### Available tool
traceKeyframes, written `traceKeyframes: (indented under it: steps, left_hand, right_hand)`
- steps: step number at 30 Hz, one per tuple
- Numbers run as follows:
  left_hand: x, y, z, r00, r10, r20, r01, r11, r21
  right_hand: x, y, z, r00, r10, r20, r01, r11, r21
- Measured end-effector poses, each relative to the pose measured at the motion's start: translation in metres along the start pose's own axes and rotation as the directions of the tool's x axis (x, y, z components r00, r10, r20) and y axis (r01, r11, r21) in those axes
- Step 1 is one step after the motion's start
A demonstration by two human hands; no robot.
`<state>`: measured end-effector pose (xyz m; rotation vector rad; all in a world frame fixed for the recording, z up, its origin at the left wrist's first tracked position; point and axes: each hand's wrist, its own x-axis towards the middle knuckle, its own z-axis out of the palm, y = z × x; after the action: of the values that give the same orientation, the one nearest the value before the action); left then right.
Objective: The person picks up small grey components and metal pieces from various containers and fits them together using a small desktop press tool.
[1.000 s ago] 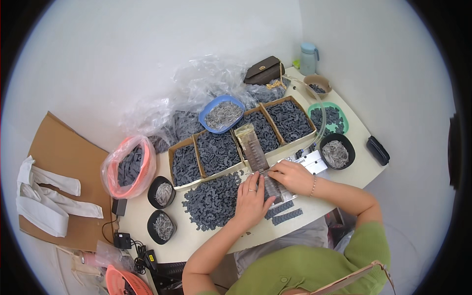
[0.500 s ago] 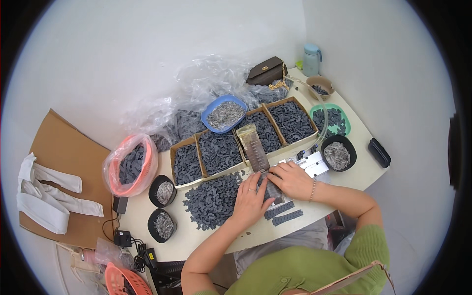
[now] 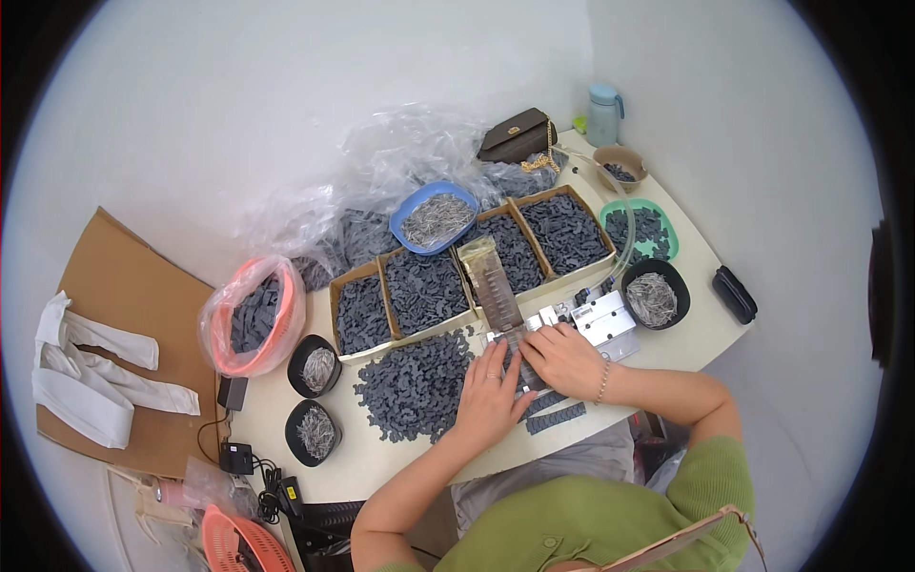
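Note:
My left hand (image 3: 486, 398) and my right hand (image 3: 570, 364) meet over the near part of a long narrow jig (image 3: 495, 286) with a row of grey pieces along it. Fingers of both hands bend down and press together there; whatever they pinch is hidden beneath them. A ring sits on a left finger, a bracelet on the right wrist. Just nearer than the right hand lie flat strips of joined dark-grey links (image 3: 557, 418), partly covered by it. Left of my left hand spreads a loose heap of small dark-grey plastic pieces (image 3: 415, 386).
Behind the jig stand divided cardboard trays (image 3: 355, 359) of grey pieces, with a blue basin (image 3: 398, 229) of metal pins on top. A silver metal device (image 3: 602, 320) with a hose sits right, beside a black bowl (image 3: 681, 296) of pins. Two black bowls (image 3: 303, 444) stand left.
My right hand has shifted slightly nearer and to the right, covering more of the link strips. My left hand stays at the jig, with its fingers moved a little.

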<state>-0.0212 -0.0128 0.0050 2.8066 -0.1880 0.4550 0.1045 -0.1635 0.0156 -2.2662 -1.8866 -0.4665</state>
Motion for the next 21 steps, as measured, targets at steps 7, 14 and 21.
traceKeyframes:
  steps: [7,14,21]
  left_hand:
    - [-0.012,0.005,-0.004,0.999,0.03,0.034,-0.035,0.987,0.155]
    - [-0.005,0.002,-0.004,1.0,0.01,0.03,-0.016,0.982,0.19]
    - [-0.007,-0.007,-0.007,0.998,-0.053,0.042,0.049,0.995,0.087]
  right_hand:
    - [-0.014,-0.001,-0.002,0.998,-0.008,-0.068,0.017,0.993,0.119]
    - [0.008,0.026,0.008,0.999,0.033,-0.035,-0.02,0.941,0.338]
    - [0.027,0.03,-0.003,0.984,-0.023,0.178,-0.05,0.918,0.393]
